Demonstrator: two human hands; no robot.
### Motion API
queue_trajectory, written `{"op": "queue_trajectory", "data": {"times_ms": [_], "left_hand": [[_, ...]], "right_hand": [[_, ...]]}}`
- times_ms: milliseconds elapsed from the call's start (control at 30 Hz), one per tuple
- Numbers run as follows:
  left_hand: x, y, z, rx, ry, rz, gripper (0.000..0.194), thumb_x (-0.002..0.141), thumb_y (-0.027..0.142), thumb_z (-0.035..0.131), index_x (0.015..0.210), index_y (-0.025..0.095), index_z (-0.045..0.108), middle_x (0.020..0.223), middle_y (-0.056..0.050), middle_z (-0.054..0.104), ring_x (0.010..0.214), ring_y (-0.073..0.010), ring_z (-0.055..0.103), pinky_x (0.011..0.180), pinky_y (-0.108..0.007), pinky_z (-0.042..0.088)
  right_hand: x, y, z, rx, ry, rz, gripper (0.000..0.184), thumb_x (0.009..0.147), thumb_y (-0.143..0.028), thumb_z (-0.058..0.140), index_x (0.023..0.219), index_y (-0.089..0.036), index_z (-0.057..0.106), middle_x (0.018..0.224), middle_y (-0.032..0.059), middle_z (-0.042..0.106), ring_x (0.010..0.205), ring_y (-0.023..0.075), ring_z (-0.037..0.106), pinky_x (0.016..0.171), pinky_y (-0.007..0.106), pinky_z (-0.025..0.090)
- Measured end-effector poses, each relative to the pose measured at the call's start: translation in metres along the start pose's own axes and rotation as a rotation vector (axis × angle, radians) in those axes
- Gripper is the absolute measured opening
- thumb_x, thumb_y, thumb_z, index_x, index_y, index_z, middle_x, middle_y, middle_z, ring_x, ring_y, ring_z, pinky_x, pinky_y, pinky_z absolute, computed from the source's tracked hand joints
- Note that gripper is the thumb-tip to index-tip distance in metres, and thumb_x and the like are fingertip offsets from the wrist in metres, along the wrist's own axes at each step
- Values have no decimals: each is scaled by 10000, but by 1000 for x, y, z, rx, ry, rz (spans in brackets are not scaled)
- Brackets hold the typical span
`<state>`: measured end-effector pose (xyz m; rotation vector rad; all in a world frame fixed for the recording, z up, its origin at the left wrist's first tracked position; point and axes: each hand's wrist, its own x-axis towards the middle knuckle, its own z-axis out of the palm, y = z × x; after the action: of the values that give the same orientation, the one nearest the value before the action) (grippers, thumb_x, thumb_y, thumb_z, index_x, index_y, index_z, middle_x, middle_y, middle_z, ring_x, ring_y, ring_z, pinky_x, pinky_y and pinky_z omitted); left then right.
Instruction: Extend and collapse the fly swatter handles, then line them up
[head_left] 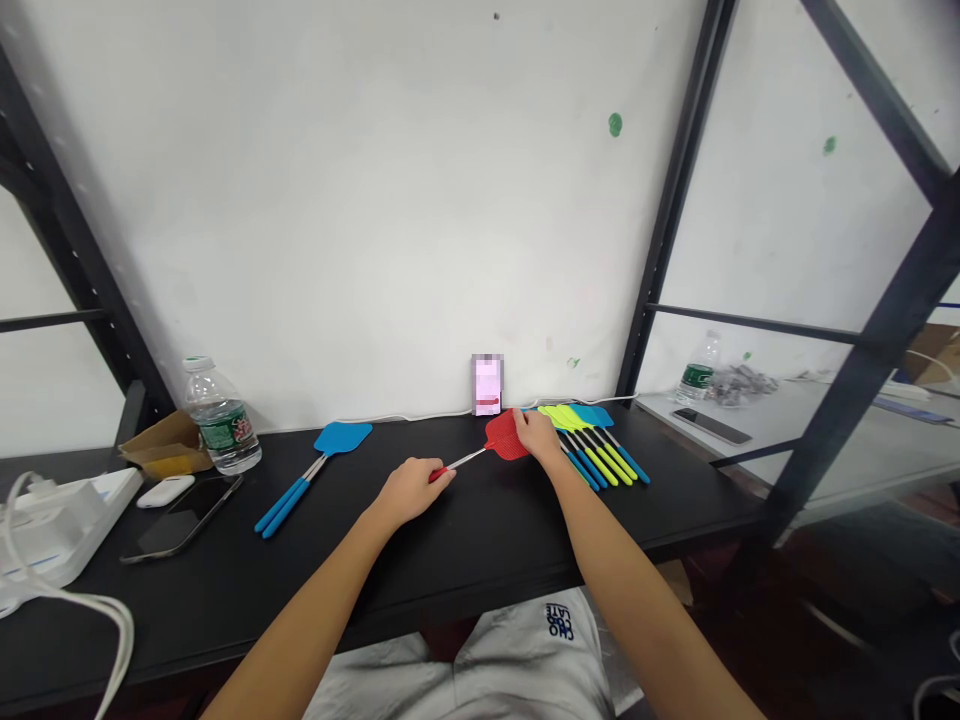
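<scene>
A red fly swatter with a thin metal shaft is held between both hands above the black table. My left hand is closed around its red handle. At the other end, my right hand grips the right edge of the red mesh head; part of that head is hidden by the fingers. Just right of my right hand lies a fanned row of several fly swatters, yellow-green and blue, handles toward me. To the left, two blue fly swatters lie together, heads overlapping.
A phone leans upright against the wall. On the left are a water bottle, a cardboard box, a white earphone case, a dark phone and a power strip with cables. Black metal posts frame the table.
</scene>
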<state>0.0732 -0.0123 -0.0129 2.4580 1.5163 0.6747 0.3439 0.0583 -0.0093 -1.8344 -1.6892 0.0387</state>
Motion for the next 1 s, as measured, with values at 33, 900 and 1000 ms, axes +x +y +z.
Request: {"op": "queue_trajectory", "data": {"times_ms": [33,900,1000], "left_hand": [[0,1,-1,10,-5,-2,436,878,558,402,665,207,546,631,-12,557,561,-141,467,530,-245,237],[-5,2,-5,72,-67,3,511,898,594,309,668,196,532,626,-14,544,562,-134,461,520,-242,253],[-5,2,-7,66,-75,5,527,900,601,293,661,194,528,636,-20,552,578,-141,478,528,-247,252]], "right_hand": [[0,0,0,-4,-5,0,592,973,-461,222,919,-135,714,949,159,695,915,246,627,777,291,400],[-4,-5,-1,22,-58,-41,526,934,-526,352,855,-134,694,892,148,695,857,231,640,721,264,411],[-7,-7,-2,73,-22,-76,498,918,-537,390,836,-150,693,863,126,696,831,224,638,711,263,414]]}}
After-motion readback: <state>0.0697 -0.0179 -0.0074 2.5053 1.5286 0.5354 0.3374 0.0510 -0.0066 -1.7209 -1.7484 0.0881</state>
